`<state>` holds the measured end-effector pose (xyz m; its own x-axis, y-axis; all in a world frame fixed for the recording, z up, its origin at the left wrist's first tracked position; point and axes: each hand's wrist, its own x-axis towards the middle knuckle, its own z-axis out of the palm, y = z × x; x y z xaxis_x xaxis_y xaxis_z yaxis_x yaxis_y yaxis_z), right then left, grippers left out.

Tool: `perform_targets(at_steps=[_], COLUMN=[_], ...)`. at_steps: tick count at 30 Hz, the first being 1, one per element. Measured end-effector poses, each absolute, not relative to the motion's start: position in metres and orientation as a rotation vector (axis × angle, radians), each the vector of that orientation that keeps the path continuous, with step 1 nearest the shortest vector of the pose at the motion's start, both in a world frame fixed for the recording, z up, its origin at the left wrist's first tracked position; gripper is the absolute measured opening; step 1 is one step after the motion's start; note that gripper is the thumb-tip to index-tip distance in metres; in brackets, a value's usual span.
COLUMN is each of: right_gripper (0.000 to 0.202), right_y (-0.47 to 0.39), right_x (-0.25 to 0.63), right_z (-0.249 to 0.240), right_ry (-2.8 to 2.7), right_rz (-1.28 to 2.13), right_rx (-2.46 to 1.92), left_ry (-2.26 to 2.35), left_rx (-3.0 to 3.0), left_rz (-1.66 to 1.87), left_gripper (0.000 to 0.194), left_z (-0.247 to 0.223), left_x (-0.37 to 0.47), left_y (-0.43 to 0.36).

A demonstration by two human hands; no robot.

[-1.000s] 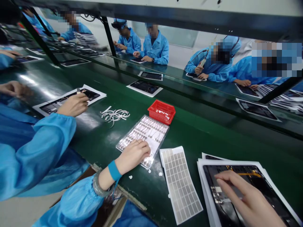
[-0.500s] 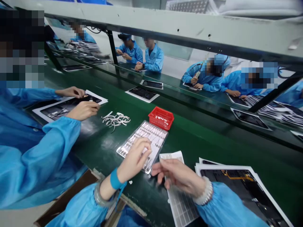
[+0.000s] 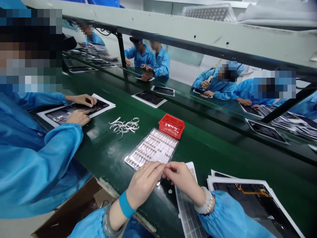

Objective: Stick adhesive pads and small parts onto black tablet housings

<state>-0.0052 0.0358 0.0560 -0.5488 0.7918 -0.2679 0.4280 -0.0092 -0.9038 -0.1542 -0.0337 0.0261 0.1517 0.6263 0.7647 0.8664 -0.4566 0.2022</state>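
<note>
My left hand (image 3: 146,180) and my right hand (image 3: 182,178) meet at the fingertips over the near edge of a clear tray (image 3: 160,156) holding rows of small wired parts. Both hands are closed in a pinch; what lies between the fingertips is too small to make out. A sheet of pale grey rectangular labels (image 3: 189,211) lies partly under my right wrist. Right of it, a black device panel (image 3: 257,205) with an orange flex cable rests on white sheets.
Behind the tray sits a red bin (image 3: 171,126). White curled strips (image 3: 123,126) lie to its left. At the left, a co-worker's hands (image 3: 80,114) are on another panel. A shelf beam (image 3: 173,28) crosses above; more people work across the bench.
My hands have come together at the fingertips, my left hand moving down and my right hand closing. The co-worker's near hand has moved down and left over the panel.
</note>
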Motion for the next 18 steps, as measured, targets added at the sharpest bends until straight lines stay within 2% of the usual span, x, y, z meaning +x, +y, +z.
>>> perform_targets(at_steps=[4,11,15,18], right_gripper=[0.022,0.028,0.025,0.019], right_y=[0.032,0.029,0.034,0.037], right_x=[-0.005,-0.001,0.012,0.033], right_z=[0.056,0.062,0.067,0.074], right_ry=[-2.035,-2.286,-2.103,-1.9], right_rz=[1.576,1.185,1.454,1.747], right_rx=[-1.222,-1.166,-1.253,-1.354], left_ry=[-1.494,-1.668,-1.799,-1.724], left_rx=[-2.113,-2.138,-2.029,-2.101], left_rz=[-1.186,-1.108,-1.017,-0.928], left_gripper=[0.022,0.027,0.022,0.038], left_z=[0.02,0.029,0.034,0.042], left_x=[-0.154,-0.148,-0.155,-0.147], left_y=[-0.031,-0.028,-0.017,-0.017])
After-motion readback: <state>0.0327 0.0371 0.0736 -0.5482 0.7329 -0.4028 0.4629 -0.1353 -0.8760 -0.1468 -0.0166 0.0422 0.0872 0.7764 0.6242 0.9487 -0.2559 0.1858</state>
